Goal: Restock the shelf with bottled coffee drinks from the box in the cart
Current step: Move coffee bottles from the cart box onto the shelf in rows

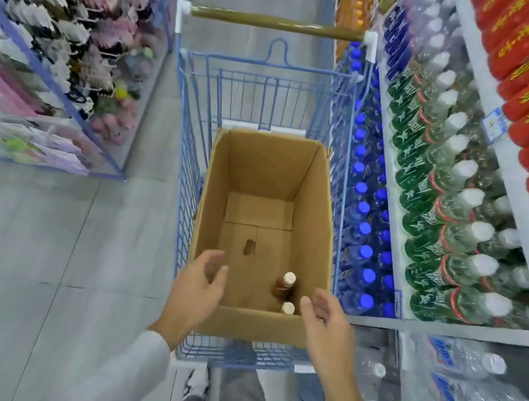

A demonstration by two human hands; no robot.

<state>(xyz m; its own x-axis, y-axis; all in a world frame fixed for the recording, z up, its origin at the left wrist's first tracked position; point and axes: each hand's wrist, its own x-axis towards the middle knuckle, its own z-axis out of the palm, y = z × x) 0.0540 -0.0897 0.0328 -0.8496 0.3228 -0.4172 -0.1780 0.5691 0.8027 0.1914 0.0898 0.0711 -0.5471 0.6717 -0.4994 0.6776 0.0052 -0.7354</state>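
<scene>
With your left hand (197,288) and right hand (326,324) both empty and loose-fingered above the box (320,209), grip each light, rigid, probably slick bottle (285,285) around its body.

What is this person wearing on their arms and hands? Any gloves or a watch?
No gloves: the left hand and right hand are bare, and no ring or watch shows. Long, plain, pale grey sleeves cover both arms down to the wrists.
</scene>
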